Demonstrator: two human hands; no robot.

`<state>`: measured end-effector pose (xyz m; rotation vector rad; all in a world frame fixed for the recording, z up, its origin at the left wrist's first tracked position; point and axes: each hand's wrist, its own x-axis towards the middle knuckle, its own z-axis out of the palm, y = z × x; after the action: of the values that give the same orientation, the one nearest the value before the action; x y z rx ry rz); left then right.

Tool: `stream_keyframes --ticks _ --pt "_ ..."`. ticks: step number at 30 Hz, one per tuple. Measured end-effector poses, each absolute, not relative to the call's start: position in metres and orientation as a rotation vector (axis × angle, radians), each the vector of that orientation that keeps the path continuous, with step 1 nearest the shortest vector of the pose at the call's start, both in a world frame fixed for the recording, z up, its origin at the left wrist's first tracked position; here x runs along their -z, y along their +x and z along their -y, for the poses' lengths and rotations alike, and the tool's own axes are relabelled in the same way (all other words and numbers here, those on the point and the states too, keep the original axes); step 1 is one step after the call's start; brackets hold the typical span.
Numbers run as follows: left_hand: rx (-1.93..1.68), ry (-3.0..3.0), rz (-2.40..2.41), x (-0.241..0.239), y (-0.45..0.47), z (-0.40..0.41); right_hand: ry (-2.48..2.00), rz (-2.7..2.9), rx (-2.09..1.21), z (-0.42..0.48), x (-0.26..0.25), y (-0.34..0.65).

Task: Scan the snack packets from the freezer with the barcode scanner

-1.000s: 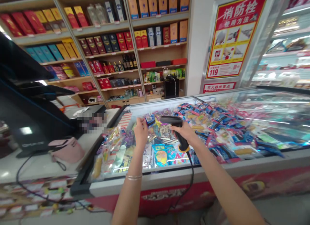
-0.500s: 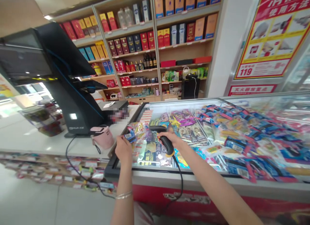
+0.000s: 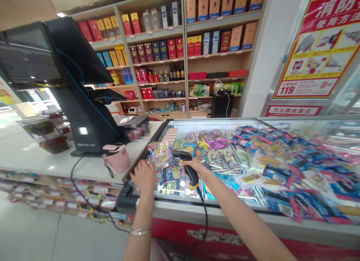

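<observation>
My right hand [image 3: 198, 167] grips a black barcode scanner [image 3: 182, 156] with a yellow ring on its handle. The scanner's head points left, just over the glass lid of a chest freezer [image 3: 197, 210]. Its black cable [image 3: 206, 219] hangs down the freezer's front. My left hand [image 3: 144, 175] lies palm down on the lid's near left corner, a bracelet on its wrist. Nothing shows in its fingers, and whatever is under the palm is hidden. Colourful ice-cream packets [image 3: 253, 156] fill the freezer under the glass.
A black checkout terminal [image 3: 84, 103] stands on the white counter [image 3: 33, 159] to the left, with a pink cap [image 3: 116, 158] beside it. Shelves of boxed bottles [image 3: 168, 47] line the back wall. A red poster [image 3: 317, 47] hangs at the right.
The small blue packet that my left hand held up has gone from sight. That hand has dropped onto the lid's corner. The scanner moved left and lower, and my view swung left.
</observation>
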<state>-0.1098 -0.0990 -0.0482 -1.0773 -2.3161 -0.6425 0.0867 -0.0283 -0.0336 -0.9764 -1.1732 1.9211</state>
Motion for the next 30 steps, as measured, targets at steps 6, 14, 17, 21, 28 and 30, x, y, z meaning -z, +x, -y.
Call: stream_keyframes --ticks 6,14,17,21,28,30 --pt "0.619 -1.109 2.294 0.052 -0.113 0.098 -0.954 1.165 -1.908 0.027 0.037 0.088" --pt "0.64 -1.102 2.282 0.051 -0.113 0.099 -0.845 1.022 -1.976 0.03 0.034 0.091" --pt "0.67 -1.032 2.3 0.039 -0.111 0.101 -0.818 0.93 -1.957 0.033 0.023 0.102" --pt "0.759 -1.04 2.276 0.007 -0.086 0.093 -0.792 0.909 -1.808 0.034 0.004 0.147" --pt "0.91 -1.625 2.009 -0.039 0.05 0.05 -0.848 0.848 -1.47 0.036 -0.032 0.278" --pt "0.929 -1.849 1.895 -0.039 0.095 0.039 -0.876 0.855 -1.381 0.037 -0.039 0.315"
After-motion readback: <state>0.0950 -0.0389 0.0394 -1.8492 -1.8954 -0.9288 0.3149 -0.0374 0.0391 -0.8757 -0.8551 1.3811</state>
